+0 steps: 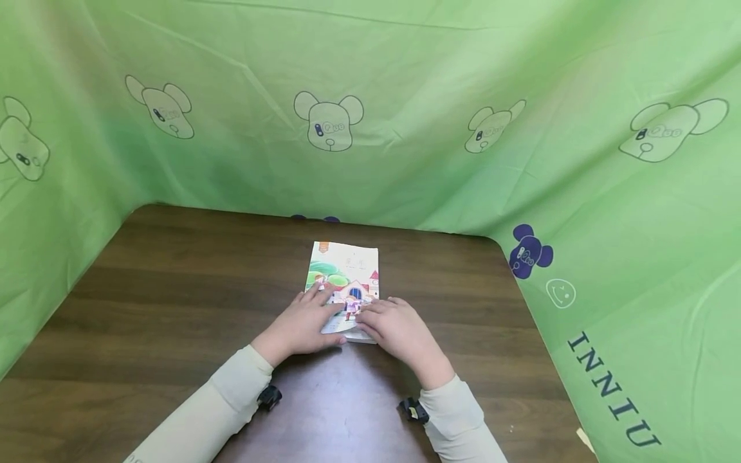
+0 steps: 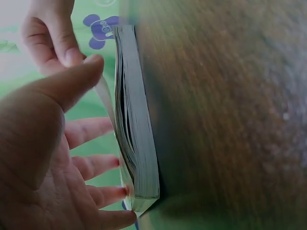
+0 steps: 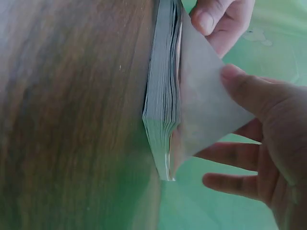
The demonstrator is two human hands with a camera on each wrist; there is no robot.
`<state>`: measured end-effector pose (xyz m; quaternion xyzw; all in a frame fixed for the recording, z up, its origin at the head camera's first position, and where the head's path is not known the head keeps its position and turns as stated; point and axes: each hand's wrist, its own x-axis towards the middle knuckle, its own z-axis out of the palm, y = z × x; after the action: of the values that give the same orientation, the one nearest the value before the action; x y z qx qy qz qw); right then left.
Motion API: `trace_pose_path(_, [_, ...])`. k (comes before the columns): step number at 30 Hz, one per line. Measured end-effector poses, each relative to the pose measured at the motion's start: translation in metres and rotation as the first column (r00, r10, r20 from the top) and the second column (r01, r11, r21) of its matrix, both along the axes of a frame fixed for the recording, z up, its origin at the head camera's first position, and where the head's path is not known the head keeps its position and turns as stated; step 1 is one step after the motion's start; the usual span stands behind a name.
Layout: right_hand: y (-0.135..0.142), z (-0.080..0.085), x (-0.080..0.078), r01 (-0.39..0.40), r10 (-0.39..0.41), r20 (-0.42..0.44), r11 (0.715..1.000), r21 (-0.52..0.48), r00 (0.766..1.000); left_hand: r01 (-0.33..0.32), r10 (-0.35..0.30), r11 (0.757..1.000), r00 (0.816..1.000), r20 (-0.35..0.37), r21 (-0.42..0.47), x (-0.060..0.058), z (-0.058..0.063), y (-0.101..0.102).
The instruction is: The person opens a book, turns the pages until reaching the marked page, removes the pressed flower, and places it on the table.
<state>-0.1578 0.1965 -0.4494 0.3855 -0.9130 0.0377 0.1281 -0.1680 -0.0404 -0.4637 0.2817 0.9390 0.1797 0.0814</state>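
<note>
A paperback book [image 1: 343, 257] with a colourful illustrated cover lies flat on the table. My left hand [image 1: 307, 323] rests on the cover's left side, its fingers spread and fairly straight, the thumb near the bottom edge. My right hand [image 1: 402, 330] pinches the lower right corner of the front cover [image 3: 204, 91] between thumb and fingers. The right wrist view shows that corner bent up, away from the page block [image 3: 160, 86]. From the left wrist, the page edges [image 2: 144, 124] appear with narrow gaps near the top pages.
The brown wooden table [image 1: 202, 276] surrounds the book. Green printed cloth [image 1: 405, 58] hangs along the back and both sides. Dark wrist devices [image 1: 413, 410] sit at both light sleeves [image 1: 454, 411]. A small pale object [image 1: 585, 440] lies at the right table edge.
</note>
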Motion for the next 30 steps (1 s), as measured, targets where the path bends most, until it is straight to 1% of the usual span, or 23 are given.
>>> trace_pose_path(4, [-0.004,0.001,0.000,0.020,-0.024,-0.102,0.999,-0.036,0.995,-0.007,0.008,1.000,0.999,-0.038,0.024,0.000,-0.001,-0.002])
trace_pose_path(7, [-0.006,0.004,0.000,0.041,-0.056,-0.131,0.993,-0.109,0.990,-0.008,0.012,0.998,0.999,-0.053,0.065,0.001,-0.001,-0.003])
trace_pose_path(9, [-0.005,0.005,0.000,0.060,-0.084,-0.127,0.982,-0.179,0.988,-0.011,0.015,0.996,0.999,-0.046,0.091,0.002,-0.002,-0.004])
trace_pose_path(12, [-0.003,0.006,0.001,0.115,-0.147,-0.082,0.943,-0.312,0.986,-0.027,0.030,0.991,0.999,-0.020,0.133,0.004,-0.003,-0.006])
trace_pose_path(16, [0.002,0.005,0.000,0.213,-0.232,0.013,0.864,-0.457,0.973,-0.070,0.065,0.979,0.997,0.036,0.190,0.006,0.000,-0.010])
trace_pose_path(18, [0.004,0.004,0.001,0.260,-0.261,0.068,0.829,-0.495,0.963,-0.085,0.073,0.970,0.996,0.058,0.229,0.007,0.001,-0.012])
trace_pose_path(19, [0.005,0.003,0.001,0.280,-0.270,0.095,0.818,-0.503,0.958,-0.091,0.076,0.963,0.995,0.067,0.253,0.007,0.002,-0.014])
trace_pose_path(21, [0.006,0.001,0.001,0.312,-0.276,0.147,0.806,-0.502,0.950,-0.100,0.082,0.949,0.994,0.074,0.299,0.008,0.002,-0.017])
trace_pose_path(22, [0.006,-0.001,0.002,0.321,-0.272,0.171,0.808,-0.495,0.947,-0.105,0.085,0.940,0.993,0.077,0.326,0.008,0.003,-0.019])
trace_pose_path(24, [0.006,-0.002,0.002,0.324,-0.252,0.210,0.824,-0.466,0.945,-0.124,0.101,0.922,0.992,0.081,0.367,0.010,0.004,-0.023])
trace_pose_path(27, [0.006,-0.004,0.002,0.303,-0.214,0.249,0.860,-0.412,0.945,-0.162,0.139,0.899,0.987,0.087,0.407,0.013,0.006,-0.028])
trace_pose_path(30, [0.006,-0.008,0.002,0.268,-0.180,0.261,0.895,-0.357,0.948,-0.197,0.179,0.874,0.980,0.081,0.444,0.014,0.007,-0.034])
